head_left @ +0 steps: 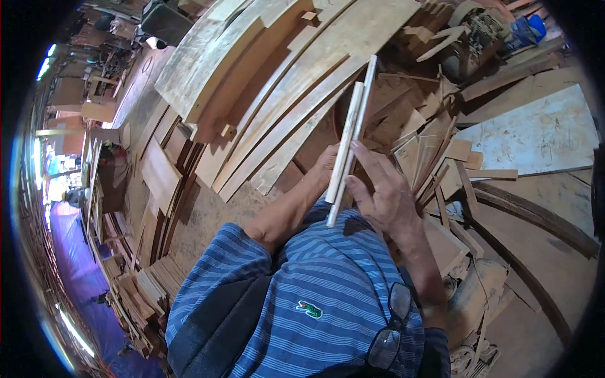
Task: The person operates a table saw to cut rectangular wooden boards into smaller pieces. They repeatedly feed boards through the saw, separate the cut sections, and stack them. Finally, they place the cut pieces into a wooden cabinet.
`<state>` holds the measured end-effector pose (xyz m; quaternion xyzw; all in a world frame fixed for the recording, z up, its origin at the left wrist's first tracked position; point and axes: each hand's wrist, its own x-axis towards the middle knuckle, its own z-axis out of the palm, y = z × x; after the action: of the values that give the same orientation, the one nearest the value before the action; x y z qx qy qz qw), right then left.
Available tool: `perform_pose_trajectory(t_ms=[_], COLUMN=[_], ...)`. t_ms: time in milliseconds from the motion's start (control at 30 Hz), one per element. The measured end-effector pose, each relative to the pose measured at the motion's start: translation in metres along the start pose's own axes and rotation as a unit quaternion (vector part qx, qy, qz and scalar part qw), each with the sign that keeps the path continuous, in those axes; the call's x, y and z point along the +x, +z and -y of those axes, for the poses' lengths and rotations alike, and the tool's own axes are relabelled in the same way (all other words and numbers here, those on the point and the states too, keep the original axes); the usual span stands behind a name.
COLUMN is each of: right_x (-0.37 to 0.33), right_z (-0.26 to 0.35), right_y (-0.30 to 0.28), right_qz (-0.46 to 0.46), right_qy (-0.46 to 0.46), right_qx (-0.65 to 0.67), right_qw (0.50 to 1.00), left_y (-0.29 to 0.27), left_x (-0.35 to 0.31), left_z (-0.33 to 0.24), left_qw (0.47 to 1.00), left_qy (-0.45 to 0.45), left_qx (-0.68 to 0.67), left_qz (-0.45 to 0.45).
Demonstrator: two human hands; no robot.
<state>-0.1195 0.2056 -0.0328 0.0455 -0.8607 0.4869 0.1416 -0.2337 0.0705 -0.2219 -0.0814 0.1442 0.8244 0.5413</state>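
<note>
Two narrow pale wooden strips [346, 142] are held upright side by side in front of my chest, their edges toward me. The strip on the right reaches farther at both ends. My left hand [326, 165] grips them from the left, with most of its fingers hidden behind the wood. From the right, my right hand [386, 189] closes on the pair, its thumb and a fingertip pressed against the right-hand strip.
Long planks and curved boards [283, 113] lie stacked ahead. A whitish panel [535, 132] leans at the right, near dark curved pieces [532, 217]. Offcuts [135, 296] are piled at the lower left. A blue container [528, 28] stands far right. Glasses [392, 324] hang on my shirt.
</note>
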Motion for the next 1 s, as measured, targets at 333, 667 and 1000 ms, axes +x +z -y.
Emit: perform_pose_trajectory(t_ms=[333,667,1000], right_x=[0.043,0.087,0.132], right_z=[0.013,-0.054,-0.157], right_y=[-0.003,0.021,0.133], right_qz=[-0.031,-0.025,-0.008], right_qy=[0.077,0.166,0.305], right_qx=[-0.025,0.355,0.506], right_qw=[0.996,0.92,0.807], left_y=[0.011,0.053,-0.003], left_x=[0.048,0.008,-0.017], left_z=[-0.015,-0.163,-0.25], left_qw=[0.991,0.939,0.604], left_qy=[-0.041,0.201,0.347], left_qx=[-0.049,0.256,0.63], left_qz=[0.119,-0.112,-0.344])
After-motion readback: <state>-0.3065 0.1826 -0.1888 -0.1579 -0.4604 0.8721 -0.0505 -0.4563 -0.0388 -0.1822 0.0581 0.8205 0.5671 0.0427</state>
